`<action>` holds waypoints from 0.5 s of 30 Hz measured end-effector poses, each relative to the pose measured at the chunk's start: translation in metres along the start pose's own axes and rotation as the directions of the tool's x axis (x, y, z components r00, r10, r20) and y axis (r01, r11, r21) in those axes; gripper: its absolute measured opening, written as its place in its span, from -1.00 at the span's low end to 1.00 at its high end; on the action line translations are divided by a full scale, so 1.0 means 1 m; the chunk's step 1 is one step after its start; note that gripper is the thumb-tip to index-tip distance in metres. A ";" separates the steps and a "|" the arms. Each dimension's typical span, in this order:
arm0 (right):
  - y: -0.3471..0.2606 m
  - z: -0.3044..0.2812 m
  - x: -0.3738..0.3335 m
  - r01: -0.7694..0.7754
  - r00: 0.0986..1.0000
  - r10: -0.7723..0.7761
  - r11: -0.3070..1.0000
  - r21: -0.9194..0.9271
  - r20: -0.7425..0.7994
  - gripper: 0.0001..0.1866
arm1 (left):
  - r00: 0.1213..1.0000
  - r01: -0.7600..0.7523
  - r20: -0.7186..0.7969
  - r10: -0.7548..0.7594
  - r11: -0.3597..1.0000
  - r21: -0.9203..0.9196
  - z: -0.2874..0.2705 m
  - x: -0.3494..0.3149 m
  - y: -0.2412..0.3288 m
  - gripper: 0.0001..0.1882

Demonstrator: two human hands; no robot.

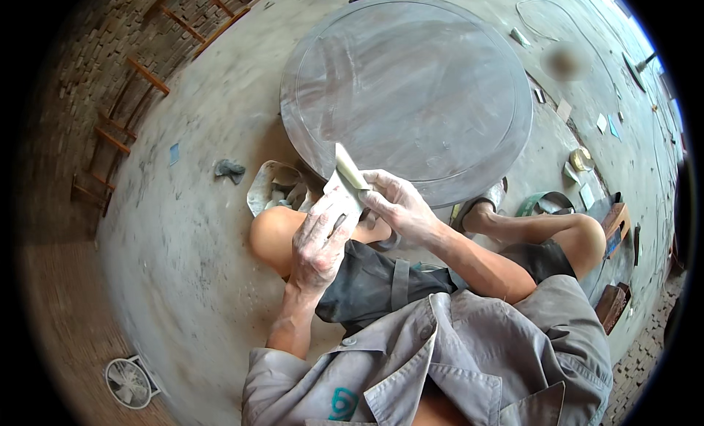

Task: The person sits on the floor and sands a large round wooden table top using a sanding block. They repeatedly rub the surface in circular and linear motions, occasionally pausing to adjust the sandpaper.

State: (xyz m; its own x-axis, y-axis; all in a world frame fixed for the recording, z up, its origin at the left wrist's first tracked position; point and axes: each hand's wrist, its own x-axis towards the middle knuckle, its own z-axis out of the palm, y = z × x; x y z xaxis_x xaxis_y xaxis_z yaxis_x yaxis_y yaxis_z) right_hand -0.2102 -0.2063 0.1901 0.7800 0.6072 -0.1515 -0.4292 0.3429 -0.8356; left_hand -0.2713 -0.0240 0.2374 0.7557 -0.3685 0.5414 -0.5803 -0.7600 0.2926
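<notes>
In front of my chest, both hands grip a pale, dusty sheet of sandpaper (351,170), which is folded or rolled along one edge. My left hand (317,241) is closed on its lower part, and white dust coats the fingers. From the other side, my right hand (400,203) pinches the sheet's right edge between thumb and fingers. Just beyond them is a large round grey tabletop (411,89), smeared with dust and ringed by a groove near its rim. The sandpaper's tip overlaps the near left edge of the tabletop in the view; whether they touch, I cannot tell.
My bent knees flank the work. By the left knee sits a pale, dusty bag or container (265,185), with a grey rag (230,169) farther left. To the right are a green round tin (529,204), wooden-handled tools (614,229) and paper scraps. A fan (129,383) stands lower left.
</notes>
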 end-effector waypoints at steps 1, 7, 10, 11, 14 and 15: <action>-0.001 -0.001 -0.002 0.012 0.998 -0.013 1.000 -0.009 -0.062 -0.56 | 1.000 -0.005 0.000 0.005 1.000 -0.008 0.001 0.002 0.001 -0.70; 0.002 -0.007 -0.007 0.018 0.966 0.013 0.993 0.119 -0.258 -0.75 | 1.000 -0.024 0.006 0.024 1.000 -0.020 0.011 0.003 0.006 -0.70; 0.004 -0.012 -0.009 0.006 0.948 0.042 0.988 0.151 -0.314 -0.74 | 1.000 0.002 0.020 -0.001 0.999 -0.041 0.015 -0.002 0.010 -0.73; 0.005 -0.014 -0.010 0.011 0.950 0.047 0.983 0.184 -0.310 -0.74 | 1.000 0.009 0.021 -0.008 0.999 -0.050 0.017 -0.004 0.011 -0.72; 0.007 -0.021 -0.014 0.025 0.956 0.058 0.960 0.279 -0.287 -0.74 | 0.999 0.044 0.024 -0.043 0.996 -0.075 0.020 -0.006 0.013 -0.72; 0.006 -0.022 -0.013 0.029 0.959 0.061 0.950 0.310 -0.277 -0.74 | 0.998 0.058 0.026 -0.056 0.995 -0.084 0.021 -0.006 0.013 -0.71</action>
State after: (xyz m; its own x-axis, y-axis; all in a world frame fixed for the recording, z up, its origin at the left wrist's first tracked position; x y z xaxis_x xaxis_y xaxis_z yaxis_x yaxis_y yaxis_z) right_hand -0.2133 -0.2280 0.1754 0.8478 0.4048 -0.3426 -0.5265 0.5654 -0.6349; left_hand -0.2772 -0.0432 0.2216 0.7948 -0.3388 0.5036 -0.5587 -0.7326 0.3888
